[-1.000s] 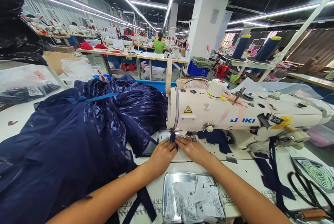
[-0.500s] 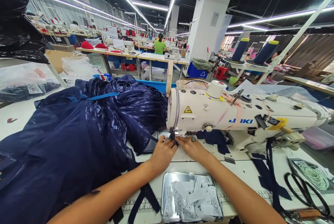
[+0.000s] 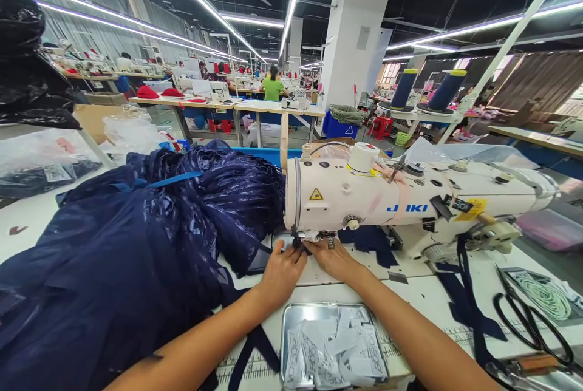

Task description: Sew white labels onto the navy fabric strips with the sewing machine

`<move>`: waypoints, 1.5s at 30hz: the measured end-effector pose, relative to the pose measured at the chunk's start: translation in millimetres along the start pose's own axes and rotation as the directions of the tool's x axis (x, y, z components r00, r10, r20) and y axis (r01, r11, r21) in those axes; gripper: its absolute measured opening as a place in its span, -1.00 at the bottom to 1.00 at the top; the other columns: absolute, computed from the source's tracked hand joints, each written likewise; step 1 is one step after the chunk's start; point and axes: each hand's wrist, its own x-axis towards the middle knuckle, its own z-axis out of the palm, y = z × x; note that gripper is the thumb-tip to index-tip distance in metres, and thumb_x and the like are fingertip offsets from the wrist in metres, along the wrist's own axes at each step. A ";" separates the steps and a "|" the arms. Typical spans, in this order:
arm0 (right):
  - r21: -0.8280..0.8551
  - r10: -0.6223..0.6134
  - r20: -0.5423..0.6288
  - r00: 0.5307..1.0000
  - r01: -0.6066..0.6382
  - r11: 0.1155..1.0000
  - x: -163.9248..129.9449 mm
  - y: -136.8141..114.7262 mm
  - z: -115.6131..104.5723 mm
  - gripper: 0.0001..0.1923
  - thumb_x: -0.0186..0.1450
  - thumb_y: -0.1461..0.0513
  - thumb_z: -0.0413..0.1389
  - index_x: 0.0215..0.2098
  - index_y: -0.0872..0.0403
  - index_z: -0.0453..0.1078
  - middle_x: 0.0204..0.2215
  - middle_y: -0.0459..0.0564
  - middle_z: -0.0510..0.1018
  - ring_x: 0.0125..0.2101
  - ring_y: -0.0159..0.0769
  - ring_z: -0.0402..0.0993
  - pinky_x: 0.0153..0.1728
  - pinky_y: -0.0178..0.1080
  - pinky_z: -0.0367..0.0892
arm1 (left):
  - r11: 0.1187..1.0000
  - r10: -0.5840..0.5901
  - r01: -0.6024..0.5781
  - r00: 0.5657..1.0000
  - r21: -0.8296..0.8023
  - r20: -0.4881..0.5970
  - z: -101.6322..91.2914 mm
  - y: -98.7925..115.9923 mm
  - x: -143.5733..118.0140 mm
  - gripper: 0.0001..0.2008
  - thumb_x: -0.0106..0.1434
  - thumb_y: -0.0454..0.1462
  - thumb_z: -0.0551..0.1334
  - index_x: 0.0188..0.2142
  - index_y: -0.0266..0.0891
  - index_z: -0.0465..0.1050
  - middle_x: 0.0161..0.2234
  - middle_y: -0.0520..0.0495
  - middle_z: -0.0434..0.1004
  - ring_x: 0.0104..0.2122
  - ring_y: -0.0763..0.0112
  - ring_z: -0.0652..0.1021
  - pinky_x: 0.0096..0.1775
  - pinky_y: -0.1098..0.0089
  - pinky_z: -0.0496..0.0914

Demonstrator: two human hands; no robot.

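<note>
Two hands meet on the navy fabric (image 3: pixel 136 257) under the sewing machine (image 3: pixel 401 206) needle, left hand (image 3: pixel 282 272) flat with fingers pressed together, right hand (image 3: pixel 334 257) pinching the fabric edge, forearms stretched over a label tray (image 3: pixel 291 318) on the white table (image 3: pixel 432 300), factory rows behind.

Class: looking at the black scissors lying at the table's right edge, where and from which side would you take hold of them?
Probably grip the scissors by their black loop handles, coming from above: they lie flat on the table, loops open upward, free of both hands.
</note>
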 end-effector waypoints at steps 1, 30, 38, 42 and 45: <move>0.013 -0.002 -0.010 1.000 0.002 1.000 -0.1 0.8 0.8 -0.63 0.19 0.44 -0.06 -0.06 0.16 0.34 -0.22 0.10 0.51 -0.18 -0.22 0.38 -0.16 -0.22 0.24 | 1.000 0.014 -0.014 1.000 0.006 -0.007 -2.6 0.6 -2.5 -0.82 0.20 -0.47 0.02 -0.27 -0.37 0.37 -0.39 -0.11 0.53 -0.35 0.30 0.48 -0.18 0.20 0.19; 0.266 0.111 -0.055 0.992 -0.092 0.960 -8.1 -19.2 5.8 -0.67 0.29 0.26 -0.12 -0.04 0.17 0.32 -0.15 0.17 0.42 -0.17 -0.18 0.35 -0.17 -0.09 0.31 | 0.975 -0.070 0.108 0.979 -0.194 0.189 -12.1 -43.2 -5.8 -0.83 0.17 -0.38 0.12 -0.24 -0.24 0.41 -0.40 -0.05 0.40 -0.35 0.34 0.35 -0.27 0.29 0.17; 0.428 0.130 -0.029 0.991 -0.105 0.897 -9.8 -7.4 9.3 -0.70 0.24 0.32 -0.04 -0.08 0.13 0.36 -0.21 0.09 0.49 -0.21 -0.24 0.40 -0.16 -0.17 0.32 | 0.982 0.032 -0.017 0.997 -0.188 0.075 -1.4 -41.7 -1.8 -0.79 0.24 -0.36 0.04 -0.37 -0.23 0.45 -0.49 -0.01 0.38 -0.43 0.41 0.33 -0.33 0.35 0.16; 0.471 0.083 -0.112 0.990 -0.021 0.882 -10.7 -1.3 8.9 -0.73 0.26 0.33 -0.06 -0.15 0.09 0.41 -0.24 0.05 0.50 -0.21 -0.30 0.40 -0.17 -0.22 0.33 | 0.986 0.071 -0.060 0.995 -0.157 0.071 2.0 -40.9 -2.0 -0.77 0.25 -0.36 0.04 -0.44 -0.24 0.43 -0.51 0.00 0.37 -0.45 0.42 0.33 -0.32 0.35 0.16; 0.396 -0.014 -0.176 0.984 0.084 0.914 -10.7 1.0 4.7 -0.73 0.27 0.33 -0.08 -0.18 0.10 0.41 -0.24 0.07 0.49 -0.22 -0.29 0.40 -0.19 -0.22 0.34 | 0.988 0.098 -0.088 0.992 -0.125 0.078 3.0 -39.8 -1.5 -0.78 0.23 -0.37 0.06 -0.48 -0.26 0.41 -0.52 -0.01 0.37 -0.47 0.41 0.34 -0.35 0.35 0.17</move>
